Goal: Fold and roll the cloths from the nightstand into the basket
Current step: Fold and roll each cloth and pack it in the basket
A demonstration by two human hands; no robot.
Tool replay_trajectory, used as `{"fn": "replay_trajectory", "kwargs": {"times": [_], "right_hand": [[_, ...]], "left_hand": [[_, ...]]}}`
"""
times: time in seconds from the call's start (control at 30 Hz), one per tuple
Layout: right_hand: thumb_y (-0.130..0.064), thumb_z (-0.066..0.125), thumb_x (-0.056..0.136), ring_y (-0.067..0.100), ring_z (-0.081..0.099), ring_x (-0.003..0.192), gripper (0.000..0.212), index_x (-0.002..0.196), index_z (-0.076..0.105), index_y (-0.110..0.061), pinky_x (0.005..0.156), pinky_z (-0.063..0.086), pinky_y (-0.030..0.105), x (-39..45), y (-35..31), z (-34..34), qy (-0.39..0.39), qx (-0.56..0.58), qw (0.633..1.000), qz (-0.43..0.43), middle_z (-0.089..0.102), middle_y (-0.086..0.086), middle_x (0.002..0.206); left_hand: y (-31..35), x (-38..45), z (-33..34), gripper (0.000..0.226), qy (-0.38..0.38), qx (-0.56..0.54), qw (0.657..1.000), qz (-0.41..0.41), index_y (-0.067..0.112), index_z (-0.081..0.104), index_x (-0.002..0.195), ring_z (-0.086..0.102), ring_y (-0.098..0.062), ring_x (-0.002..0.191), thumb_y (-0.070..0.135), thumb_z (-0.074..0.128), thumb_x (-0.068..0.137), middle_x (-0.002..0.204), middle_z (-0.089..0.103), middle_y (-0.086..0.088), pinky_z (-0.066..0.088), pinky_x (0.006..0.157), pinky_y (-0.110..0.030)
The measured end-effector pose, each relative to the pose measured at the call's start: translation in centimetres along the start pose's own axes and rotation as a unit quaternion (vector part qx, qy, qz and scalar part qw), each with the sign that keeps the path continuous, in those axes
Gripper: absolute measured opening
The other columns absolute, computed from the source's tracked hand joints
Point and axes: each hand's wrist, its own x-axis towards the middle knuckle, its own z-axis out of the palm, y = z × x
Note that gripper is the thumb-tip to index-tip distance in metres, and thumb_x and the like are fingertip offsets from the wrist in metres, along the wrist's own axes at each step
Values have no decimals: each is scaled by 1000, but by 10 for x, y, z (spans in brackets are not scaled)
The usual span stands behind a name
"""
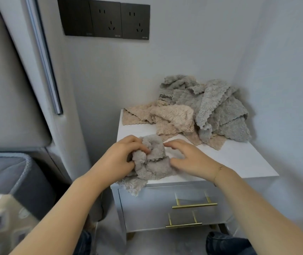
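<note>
Both hands worked a grey cloth at the nightstand tabletop's front edge: left hand gripped it, right hand pressed it with loosely spread fingers. More cloths lay piled behind.

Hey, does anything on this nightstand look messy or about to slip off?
Yes. The grey cloth that the left hand grips has a corner hanging over the nightstand's front edge. Behind it, unfolded beige cloths and grey cloths lie heaped.
</note>
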Motion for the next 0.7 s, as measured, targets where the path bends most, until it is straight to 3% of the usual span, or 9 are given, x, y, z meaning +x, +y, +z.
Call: {"fn": "replay_trajectory", "kwargs": {"times": [0.1, 0.17, 0.23, 0.3, 0.4, 0.5, 0.57, 0.7], "right_hand": [[-28, 67, 85, 10, 39, 125, 61, 140, 43, -19, 105, 31, 23, -10, 3, 7, -57, -11, 998, -6, 45, -4, 134], [-31, 69, 83, 13, 45, 115, 53, 131, 54, -16, 99, 36, 28, -10, 7, 18, -42, -63, 996, -42, 53, -1, 122], [-20, 64, 84, 20, 55, 99, 25, 107, 67, -10, 87, 44, 37, -7, 10, 23, 24, -91, 993, -68, 61, 5, 103], [-14, 61, 85, 20, 57, 79, 9, 86, 68, -8, 71, 46, 40, -3, 8, 20, 83, -65, 992, -62, 62, 5, 82], [-8, 64, 85, 12, 43, 60, 21, 65, 57, -10, 57, 35, 33, 2, -2, 10, 178, 25, 983, -42, 47, 0, 63], [-5, 60, 89, 19, 61, 66, 8, 82, 64, -6, 53, 51, 30, 6, -17, -4, 255, 204, 945, -9, 59, 7, 76], [-8, 58, 92, 18, 69, 68, 10, 101, 63, -5, 53, 55, 24, 7, -25, -12, 259, 362, 895, 12, 65, 9, 87], [-10, 58, 93, 19, 72, 82, 11, 103, 62, -9, 71, 57, 23, 10, -35, -23, 278, 525, 804, 14, 73, 4, 88]], "left_hand": [[0, -4, 0, 52, 36, -12, 999, 0, 26, 64, 112, 48, 3, 102, -7, 62, 73, 112, 50, 13, 31, 84, 0], [-2, -5, 2, 50, 36, -10, 999, -9, 25, 61, 114, 47, 1, 103, -3, 65, 73, 113, 49, 12, 31, 85, 0], [-3, -5, 2, 45, 42, 2, 999, -33, 23, 61, 112, 47, -2, 102, 0, 67, 74, 111, 49, 12, 34, 84, -4], [-4, -2, 0, 37, 62, 44, 996, -53, 21, 62, 107, 49, -10, 101, 6, 68, 74, 105, 51, 12, 40, 84, -19], [-3, 2, -9, 22, 140, 63, 984, -86, 21, 66, 97, 52, -17, 94, 12, 68, 76, 94, 57, 9, 41, 76, -31], [-1, 7, -20, 12, 238, 34, 965, -105, 24, 65, 87, 54, -17, 88, 17, 69, 79, 90, 61, 8, 39, 70, -29], [3, 12, -27, 9, 288, 31, 949, -122, 22, 65, 88, 55, -17, 86, 18, 68, 80, 91, 62, 7, 40, 70, -29], [15, 20, -29, 13, 309, -97, 930, -176, 23, 62, 86, 63, -18, 75, 10, 61, 84, 90, 66, 0, 52, 69, -35]]}}
